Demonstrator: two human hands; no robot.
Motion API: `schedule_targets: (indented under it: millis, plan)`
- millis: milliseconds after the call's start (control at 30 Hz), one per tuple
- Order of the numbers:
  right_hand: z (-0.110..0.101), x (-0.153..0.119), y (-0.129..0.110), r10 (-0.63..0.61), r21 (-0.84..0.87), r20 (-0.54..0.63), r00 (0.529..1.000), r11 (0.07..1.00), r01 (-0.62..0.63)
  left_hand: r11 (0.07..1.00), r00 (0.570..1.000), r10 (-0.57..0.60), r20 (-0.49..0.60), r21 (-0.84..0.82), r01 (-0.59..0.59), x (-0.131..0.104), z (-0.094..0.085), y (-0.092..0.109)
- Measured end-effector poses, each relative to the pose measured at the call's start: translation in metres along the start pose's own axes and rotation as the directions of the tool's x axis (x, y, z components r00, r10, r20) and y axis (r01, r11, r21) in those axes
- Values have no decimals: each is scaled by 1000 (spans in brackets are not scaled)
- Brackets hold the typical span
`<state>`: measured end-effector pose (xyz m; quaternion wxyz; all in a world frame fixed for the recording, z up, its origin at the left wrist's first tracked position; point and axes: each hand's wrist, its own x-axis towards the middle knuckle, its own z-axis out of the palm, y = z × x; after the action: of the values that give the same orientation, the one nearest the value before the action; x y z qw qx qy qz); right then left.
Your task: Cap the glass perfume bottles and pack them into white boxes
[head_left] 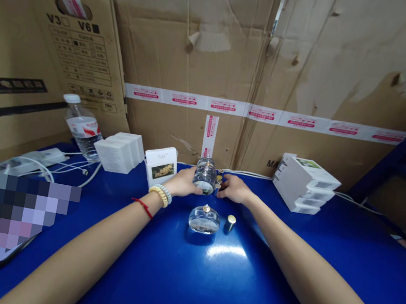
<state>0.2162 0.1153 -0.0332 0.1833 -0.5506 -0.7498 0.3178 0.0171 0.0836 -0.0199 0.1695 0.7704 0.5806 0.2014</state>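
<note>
Toward the back of the blue table, clear glass perfume bottles [205, 176] stand close together in a row running away from me. My left hand [183, 182] holds the nearest of that row from its left side, thumb across the front. Just right of the bottles is a line of small gold caps [218, 186]. The fingers of my right hand [234, 189] are closed around the caps' right side; the fingertips partly hide them. Closer to me, a single oval perfume bottle [204, 220] stands upright without its cap, and a gold cap [230, 223] stands to its right.
An upright white box [161, 166] with a picture, stacked white boxes [118, 152] and a water bottle [82, 125] stand left. More white boxes [303, 184] are stacked right. White cables [38, 165] lie far left. Cardboard [186, 70] walls the back.
</note>
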Motion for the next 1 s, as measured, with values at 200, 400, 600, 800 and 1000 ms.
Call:
schedule_targets:
  millis: [200,400,600,800,1000]
  plan:
    - [-9,-12,6,58,-4,-70,996,998,-58,1000,998,-20,-51,-10,20,-5,4,-1]
    - [-26,-35,30,30,59,-223,974,998,-17,995,994,-96,-55,36,98,-17,-12,-1]
    - [-24,-56,31,78,111,-341,937,993,-43,978,981,-193,-37,-89,189,-34,-24,-3]
    - [-8,-92,3,80,58,-418,905,996,-62,958,971,-240,-8,-165,236,-61,-14,-7]
    - [-8,-232,-12,-200,-37,-345,917,979,199,995,992,-101,-71,4,101,-118,-29,3]
